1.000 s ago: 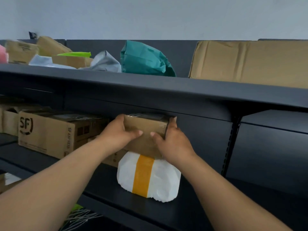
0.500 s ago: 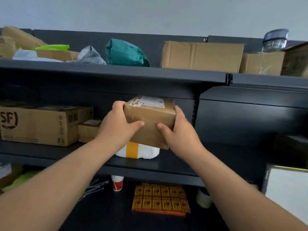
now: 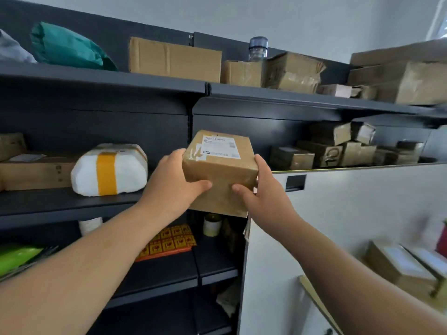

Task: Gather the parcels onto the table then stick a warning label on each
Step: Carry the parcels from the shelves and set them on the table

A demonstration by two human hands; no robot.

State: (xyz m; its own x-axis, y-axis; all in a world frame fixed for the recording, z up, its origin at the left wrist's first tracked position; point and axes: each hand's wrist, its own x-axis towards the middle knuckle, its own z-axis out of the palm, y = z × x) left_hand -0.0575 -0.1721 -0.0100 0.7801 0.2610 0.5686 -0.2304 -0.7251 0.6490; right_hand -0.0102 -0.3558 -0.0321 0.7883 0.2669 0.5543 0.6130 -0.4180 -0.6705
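Holding one brown box at centre frame, in front of the dark shelf, we grasp its left side with our left hand and its right side with our right hand; white parcel shelved at left, orange labels below centre.

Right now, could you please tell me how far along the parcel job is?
Done: a few boxes lie at lower right, apparently gathered. In hand: the left hand and right hand grip a brown box, off the shelf. Left: the white parcel and other cartons sit on shelves, and the warning labels lie unused lower down.
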